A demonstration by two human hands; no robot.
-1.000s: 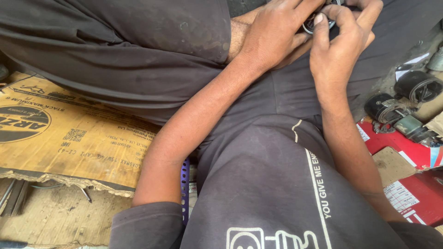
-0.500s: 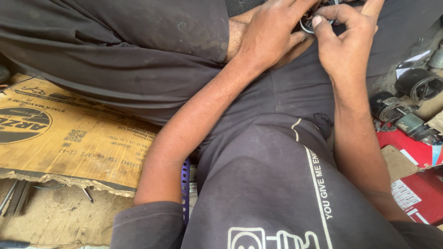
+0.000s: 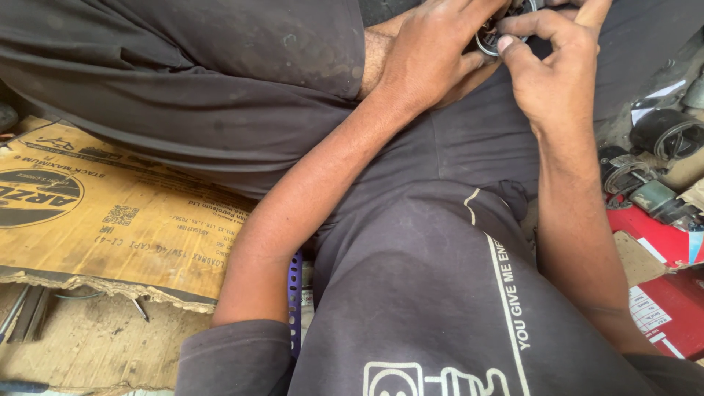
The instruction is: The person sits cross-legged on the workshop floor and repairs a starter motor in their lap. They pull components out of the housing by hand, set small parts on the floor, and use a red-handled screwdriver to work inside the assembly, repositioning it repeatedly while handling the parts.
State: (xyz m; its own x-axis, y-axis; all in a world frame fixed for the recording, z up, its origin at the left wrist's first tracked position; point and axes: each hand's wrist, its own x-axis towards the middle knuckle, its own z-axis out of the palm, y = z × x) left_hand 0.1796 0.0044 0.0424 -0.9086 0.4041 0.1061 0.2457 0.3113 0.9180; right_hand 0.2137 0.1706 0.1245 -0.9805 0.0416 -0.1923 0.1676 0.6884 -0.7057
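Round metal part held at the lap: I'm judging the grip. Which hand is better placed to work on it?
Probably the right hand: its fingertips pinch the round metal part, while the left hand cradles it.

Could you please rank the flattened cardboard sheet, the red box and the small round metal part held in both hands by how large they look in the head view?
1. Flattened cardboard sheet, largest.
2. Red box, cut off by the frame edge, so unsure.
3. Round metal part, smallest, mostly hidden between the left hand and right hand.

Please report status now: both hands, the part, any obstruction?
Left hand and right hand both gripping small round metal part. Part half hidden by fingers. Nothing blocking.
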